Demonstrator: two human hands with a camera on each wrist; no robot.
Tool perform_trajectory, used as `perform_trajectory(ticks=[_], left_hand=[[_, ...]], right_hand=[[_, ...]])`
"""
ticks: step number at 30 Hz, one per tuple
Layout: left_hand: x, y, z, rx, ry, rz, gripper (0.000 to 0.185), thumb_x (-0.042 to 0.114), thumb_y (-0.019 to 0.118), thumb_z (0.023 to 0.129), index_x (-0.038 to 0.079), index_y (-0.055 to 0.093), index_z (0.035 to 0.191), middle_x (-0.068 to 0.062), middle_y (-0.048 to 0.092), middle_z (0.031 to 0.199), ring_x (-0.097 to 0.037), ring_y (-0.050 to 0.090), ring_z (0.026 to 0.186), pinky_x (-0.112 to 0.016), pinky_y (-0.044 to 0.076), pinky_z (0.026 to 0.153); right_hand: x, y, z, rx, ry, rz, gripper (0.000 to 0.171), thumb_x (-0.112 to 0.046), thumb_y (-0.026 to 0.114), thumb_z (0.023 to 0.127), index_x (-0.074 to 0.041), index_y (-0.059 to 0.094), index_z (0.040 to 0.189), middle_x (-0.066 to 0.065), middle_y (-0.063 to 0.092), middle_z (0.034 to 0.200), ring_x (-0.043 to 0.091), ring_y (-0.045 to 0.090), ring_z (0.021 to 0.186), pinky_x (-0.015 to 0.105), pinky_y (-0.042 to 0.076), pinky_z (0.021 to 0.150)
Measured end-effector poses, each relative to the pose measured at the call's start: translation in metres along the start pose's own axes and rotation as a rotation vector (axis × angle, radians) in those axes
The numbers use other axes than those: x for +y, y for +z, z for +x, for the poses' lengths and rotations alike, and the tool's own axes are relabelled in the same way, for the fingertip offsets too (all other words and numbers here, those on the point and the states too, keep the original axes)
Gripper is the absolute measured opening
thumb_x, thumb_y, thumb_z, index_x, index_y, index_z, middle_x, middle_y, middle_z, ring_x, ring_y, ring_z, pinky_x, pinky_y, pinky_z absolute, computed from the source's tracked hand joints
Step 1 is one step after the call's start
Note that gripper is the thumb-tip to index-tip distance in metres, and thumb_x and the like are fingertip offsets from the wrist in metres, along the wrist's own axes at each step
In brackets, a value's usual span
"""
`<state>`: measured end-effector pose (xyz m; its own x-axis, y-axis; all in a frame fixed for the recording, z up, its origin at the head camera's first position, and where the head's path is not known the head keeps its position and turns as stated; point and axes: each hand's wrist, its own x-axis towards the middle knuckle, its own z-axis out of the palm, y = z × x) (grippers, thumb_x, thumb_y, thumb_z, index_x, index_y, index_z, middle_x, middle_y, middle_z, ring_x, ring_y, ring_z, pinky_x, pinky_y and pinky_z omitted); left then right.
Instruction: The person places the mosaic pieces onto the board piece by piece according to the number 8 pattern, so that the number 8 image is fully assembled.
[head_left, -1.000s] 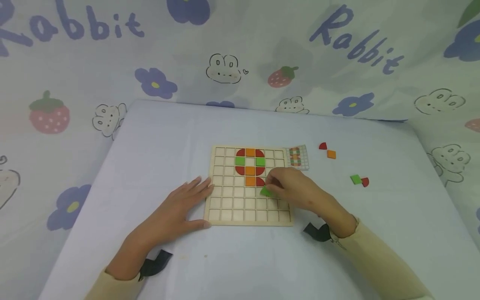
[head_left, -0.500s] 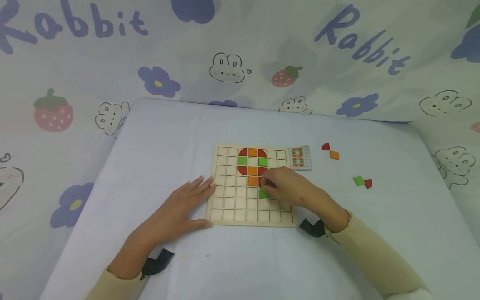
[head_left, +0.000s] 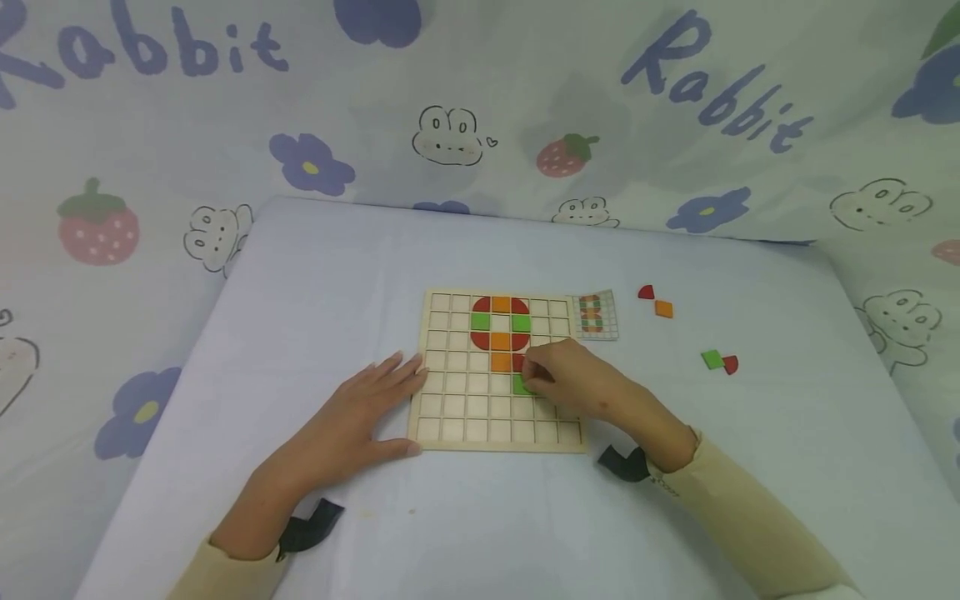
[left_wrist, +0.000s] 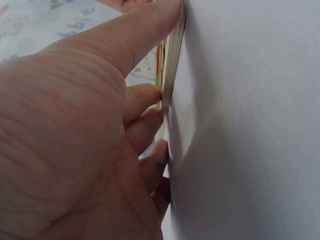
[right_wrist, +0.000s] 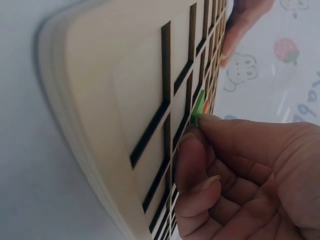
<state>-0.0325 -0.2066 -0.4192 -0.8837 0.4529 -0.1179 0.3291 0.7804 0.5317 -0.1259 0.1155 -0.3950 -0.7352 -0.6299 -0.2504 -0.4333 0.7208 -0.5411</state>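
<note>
- Your right hand point(head_left: 581, 383) pinches the green square tile point(head_left: 522, 385) at a cell of the wooden grid board point(head_left: 457, 408), just below the red piece point(head_left: 517, 362)
- Your left hand point(head_left: 360, 421) lies flat, fingers straight, against the board's left edge on the table point(head_left: 315, 275)

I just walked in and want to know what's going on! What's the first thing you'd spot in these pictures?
The wooden grid board in the middle of the table, with red, orange and green tiles filling its far squares. The right hand pinches a green tile at a square just below them, while the left hand rests flat against the board's left edge. More loose tiles lie off to the right.
</note>
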Motion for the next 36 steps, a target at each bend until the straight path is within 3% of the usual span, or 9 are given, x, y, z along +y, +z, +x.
perform_trajectory(ticks=[10, 15, 20, 25, 31, 36], left_hand=[[-0.002, 0.001, 0.0, 0.005, 0.01, -0.001, 0.096, 0.046, 0.085, 0.087, 0.016, 0.037, 0.164, 0.003, 0.025, 0.172, -0.027, 0.014, 0.16, -0.056, 0.015, 0.127], [-0.002, 0.002, 0.0, 0.013, 0.02, -0.009, 0.095, 0.045, 0.085, 0.086, 0.015, 0.038, 0.164, 0.002, 0.025, 0.172, -0.028, 0.015, 0.16, -0.057, 0.015, 0.127], [-0.003, 0.002, 0.001, 0.0, 0.01, -0.006, 0.096, 0.044, 0.085, 0.086, 0.016, 0.037, 0.164, 0.004, 0.023, 0.172, -0.026, 0.014, 0.16, -0.056, 0.015, 0.127], [-0.005, 0.003, 0.001, -0.025, -0.015, 0.004, 0.097, 0.046, 0.085, 0.086, 0.016, 0.035, 0.165, 0.005, 0.02, 0.173, -0.024, 0.011, 0.161, -0.054, 0.013, 0.128], [-0.003, 0.003, 0.002, -0.027, -0.018, 0.001, 0.097, 0.045, 0.085, 0.086, 0.017, 0.035, 0.165, 0.005, 0.02, 0.173, -0.024, 0.011, 0.161, -0.054, 0.013, 0.128], [-0.002, 0.001, 0.002, -0.025, -0.015, 0.008, 0.097, 0.045, 0.084, 0.087, 0.016, 0.035, 0.165, 0.004, 0.02, 0.173, -0.025, 0.011, 0.161, -0.053, 0.013, 0.128]], right_hand=[[-0.001, 0.005, -0.017, 0.052, -0.044, -0.064, 0.01, -0.013, 0.072, 0.1, -0.012, 0.08, 0.107, -0.005, 0.072, 0.099, 0.011, 0.063, 0.089, 0.029, 0.059, 0.084], [0.007, 0.007, -0.037, 0.082, -0.062, -0.051, 0.02, -0.016, 0.072, 0.1, -0.011, 0.077, 0.118, -0.01, 0.067, 0.099, 0.009, 0.06, 0.09, 0.028, 0.057, 0.081], [0.024, 0.003, -0.064, 0.15, 0.022, -0.036, 0.023, -0.021, 0.076, 0.097, -0.014, 0.075, 0.119, -0.014, 0.064, 0.095, 0.007, 0.059, 0.089, 0.028, 0.056, 0.076], [0.044, -0.005, -0.092, 0.209, 0.133, -0.098, 0.035, -0.031, 0.082, 0.092, -0.011, 0.075, 0.12, -0.007, 0.069, 0.102, 0.015, 0.062, 0.095, 0.036, 0.058, 0.079], [0.073, -0.013, -0.127, 0.182, 0.284, -0.166, 0.049, -0.035, 0.084, 0.089, -0.004, 0.071, 0.125, 0.01, 0.067, 0.121, 0.031, 0.062, 0.111, 0.054, 0.056, 0.094], [0.087, -0.019, -0.148, 0.179, 0.296, -0.14, 0.048, -0.03, 0.087, 0.086, -0.003, 0.071, 0.122, 0.011, 0.065, 0.121, 0.031, 0.063, 0.105, 0.055, 0.057, 0.091]])
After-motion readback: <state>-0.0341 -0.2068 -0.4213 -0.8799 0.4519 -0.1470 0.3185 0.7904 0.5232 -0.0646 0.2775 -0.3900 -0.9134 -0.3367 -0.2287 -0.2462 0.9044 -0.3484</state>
